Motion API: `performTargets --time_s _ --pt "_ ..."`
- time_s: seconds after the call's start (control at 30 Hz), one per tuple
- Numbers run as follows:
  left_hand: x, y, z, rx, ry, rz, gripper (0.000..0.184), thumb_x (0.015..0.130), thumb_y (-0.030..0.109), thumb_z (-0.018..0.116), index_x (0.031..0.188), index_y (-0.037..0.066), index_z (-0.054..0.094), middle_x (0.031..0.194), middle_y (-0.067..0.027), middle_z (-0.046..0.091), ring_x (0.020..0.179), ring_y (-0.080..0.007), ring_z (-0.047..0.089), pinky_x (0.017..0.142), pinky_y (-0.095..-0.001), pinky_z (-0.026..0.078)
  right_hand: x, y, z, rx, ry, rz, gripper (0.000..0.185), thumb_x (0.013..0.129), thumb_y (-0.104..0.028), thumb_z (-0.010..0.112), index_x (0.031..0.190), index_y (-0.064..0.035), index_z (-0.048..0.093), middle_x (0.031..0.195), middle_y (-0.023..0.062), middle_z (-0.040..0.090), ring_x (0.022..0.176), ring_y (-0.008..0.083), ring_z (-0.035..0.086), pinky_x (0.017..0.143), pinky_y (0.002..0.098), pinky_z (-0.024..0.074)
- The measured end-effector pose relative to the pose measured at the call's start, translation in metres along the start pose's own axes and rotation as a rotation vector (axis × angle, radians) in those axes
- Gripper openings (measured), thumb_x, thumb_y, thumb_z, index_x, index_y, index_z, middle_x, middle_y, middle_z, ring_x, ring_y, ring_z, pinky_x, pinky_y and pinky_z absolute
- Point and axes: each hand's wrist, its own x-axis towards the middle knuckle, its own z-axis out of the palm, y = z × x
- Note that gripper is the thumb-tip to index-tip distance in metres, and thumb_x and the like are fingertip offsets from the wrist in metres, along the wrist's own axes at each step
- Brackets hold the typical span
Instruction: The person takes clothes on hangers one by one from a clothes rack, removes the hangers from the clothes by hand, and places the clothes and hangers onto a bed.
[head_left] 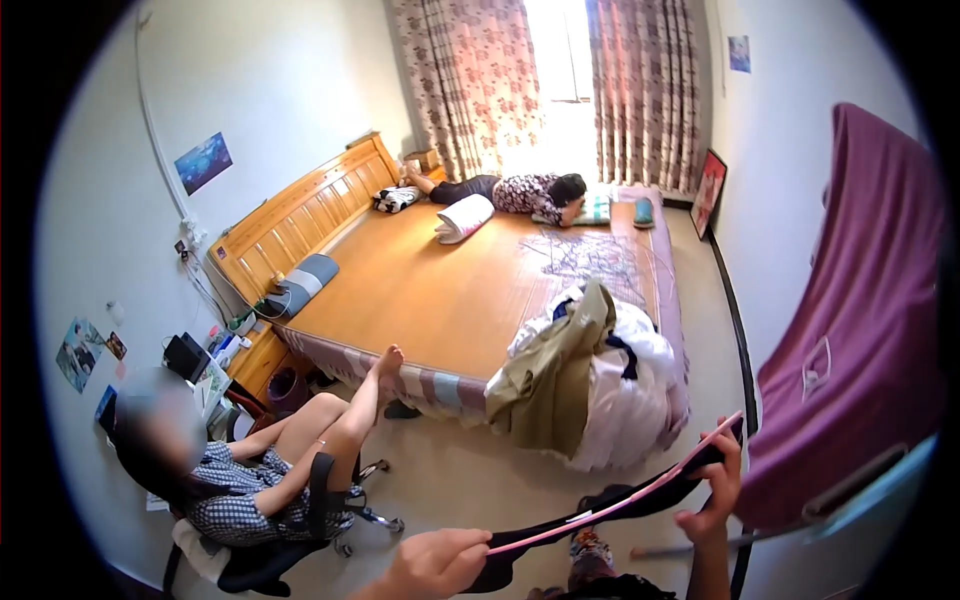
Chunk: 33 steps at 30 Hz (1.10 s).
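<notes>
A pink hanger (620, 505) with a dark garment (545, 528) on it stretches between my two hands at the lower right. My left hand (440, 563) pinches its left end near the bottom edge. Higher up, my right hand (715, 490) has its fingers around the other end, beside the purple cloth. Just beyond the hanger, a pile of clothes, with an olive garment (555, 385) and white ones (630, 400), lies on the bed's near corner and hangs over its edge.
One person (260, 480) sits on a wheeled chair at the left, a foot on the bed (380, 290). Another person (515, 192) lies across its far side. A purple cloth (850, 330) hangs at the right. A nightstand (262, 362) stands by the headboard.
</notes>
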Motion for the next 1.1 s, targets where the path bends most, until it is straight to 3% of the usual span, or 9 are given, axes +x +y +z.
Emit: performTargets --time_s 0.23,0.37,0.47,0.67,0.73,0.83,1.0,1.03,1.1 --pt "0.114 -0.084 0.043 0.289 -0.009 0.173 0.016 0.064 0.004 0.06 0.077 0.004 0.052 0.079 -0.0102 0.059 0.05 -0.0148 0.053 0.043 -0.0211 0.043 0.13 0.091 0.017 -0.112 -0.178 0.001 0.037 0.045 -0.02 0.072 0.052 -0.0072 0.039 0.068 0.0078 0.052 0.068 0.0238 0.054 0.08 0.0426 0.0334" --pt "0.164 -0.13 0.078 0.26 -0.031 0.186 0.022 0.063 0.008 0.064 0.081 0.003 0.052 0.076 -0.0114 0.059 0.05 -0.0165 0.054 0.04 -0.0227 0.041 0.177 0.134 0.053 0.344 -0.086 0.19 0.045 0.042 -0.026 0.079 0.068 -0.0053 0.049 0.073 0.0073 0.054 0.07 0.0204 0.054 0.061 0.0281 0.0418" --pt "0.195 -0.164 0.117 0.146 0.032 0.166 0.024 0.062 0.01 0.067 0.08 0.003 0.052 0.073 -0.0106 0.058 0.051 -0.0167 0.055 0.04 -0.023 0.042 0.218 0.166 0.066 0.139 -0.371 -0.005 0.046 0.047 -0.027 0.076 0.081 -0.0043 0.056 0.073 0.0061 0.056 0.071 0.0204 0.054 0.064 0.0293 0.0397" --pt "0.247 -0.256 0.195 0.008 0.028 0.221 0.026 0.062 0.008 0.068 0.08 0.003 0.05 0.059 -0.0054 0.054 0.047 -0.0172 0.053 0.041 -0.0229 0.044 0.259 0.246 0.127 0.5 -0.464 0.293 0.012 0.069 -0.01 0.059 0.063 -0.0016 0.055 0.062 0.006 0.053 0.057 0.0154 0.049 0.057 0.0242 0.0392" --pt "0.268 -0.288 0.219 0.088 0.091 0.285 0.018 0.066 0.013 0.064 0.072 0.003 0.05 0.058 -0.001 0.051 0.045 -0.0097 0.049 0.039 -0.0175 0.037 0.28 0.268 0.143 0.605 -0.449 0.65 0.02 0.075 -0.012 0.05 0.058 -0.003 0.055 0.059 0.004 0.054 0.054 0.0102 0.049 0.056 0.0244 0.0395" --pt "0.296 -0.337 0.24 0.033 0.074 0.307 0.019 0.066 0.014 0.065 0.07 0.004 0.049 0.057 -0.0001 0.05 0.043 -0.0086 0.047 0.038 -0.0169 0.035 0.312 0.323 0.147 0.381 -0.3 0.412 0.042 0.083 -0.03 0.041 0.053 -0.0012 0.051 0.052 0.0048 0.048 0.047 0.0108 0.044 0.044 0.022 0.0337" --pt "0.34 -0.411 0.292 -0.065 -0.004 0.28 0.018 0.067 0.014 0.064 0.066 0.007 0.047 0.051 0.0018 0.043 0.04 -0.0094 0.042 0.036 -0.0209 0.032 0.363 0.371 0.155 0.384 -0.11 0.525 0.037 0.084 -0.019 0.041 0.053 0.0016 0.046 0.053 0.0048 0.044 0.048 0.0103 0.043 0.049 0.0223 0.0379" --pt "0.339 -0.427 0.31 -0.09 -0.002 0.238 0.019 0.068 0.013 0.063 0.064 0.008 0.045 0.048 0.0011 0.037 0.038 -0.0114 0.039 0.035 -0.0234 0.031 0.37 0.382 0.158 0.306 -0.12 0.615 0.041 0.085 -0.029 0.038 0.053 -0.005 0.045 0.05 0.0012 0.044 0.048 0.0101 0.048 0.078 0.0361 0.0373" --pt "0.334 -0.451 0.338 -0.155 -0.033 0.187 0.02 0.068 0.013 0.063 0.063 0.008 0.044 0.047 0.0004 0.035 0.038 -0.0123 0.04 0.035 -0.0243 0.031 0.367 0.428 0.168 0.483 0.025 0.687 0.041 0.085 -0.03 0.037 0.053 -0.0058 0.044 0.05 0.0014 0.043 0.048 0.0104 0.048 0.072 0.0356 0.0414"
